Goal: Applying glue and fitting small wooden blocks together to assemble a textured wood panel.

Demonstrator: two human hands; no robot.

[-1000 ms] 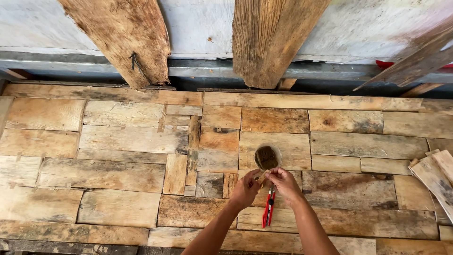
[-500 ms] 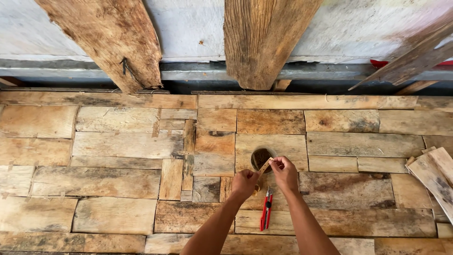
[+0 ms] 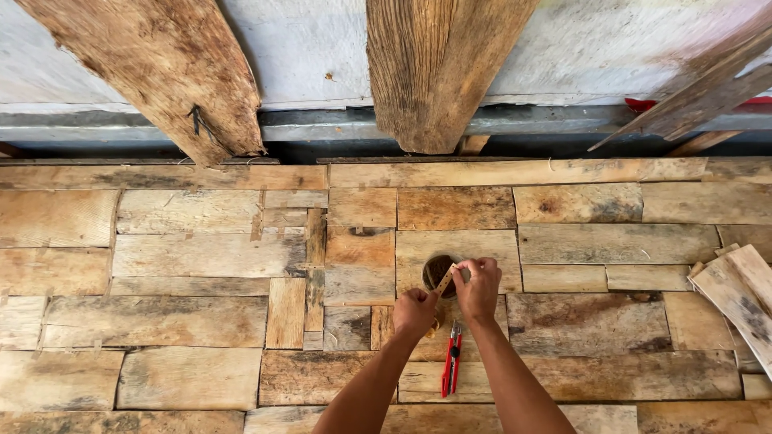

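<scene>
Wood surface: a patchwork panel of reclaimed boards, pale to dark brown, fills the view; whether it is a table top or lies on the floor cannot be told.
Round hole: a dark circular opening sits in a pale board a little right of the panel's middle.
Strip: a thin pale wooden strip lies slanted across the hole, its upper end toward the right hand.
Right hand: right hand is at the right rim of the hole, its grip pinched on the strip's upper end.
Left hand: left hand is just below and left of the hole, fingers curled; its grip looks clenched near the strip's lower end, but what it holds cannot be told.
Cutter: a red utility knife lies on the panel between the two forearms, near the front edge, touching neither hand.
Far edge: three rough weathered planks lean against a grey wall beyond the panel's far edge.
Right edge: loose pale offcuts are stacked at the panel's right edge.
Risk, strip: a thin piece held by its ends could, I judge, snap or drop through the hole if pressed.
Risk, cutter: a forearm drawn back could brush the knife lying so close.
</scene>
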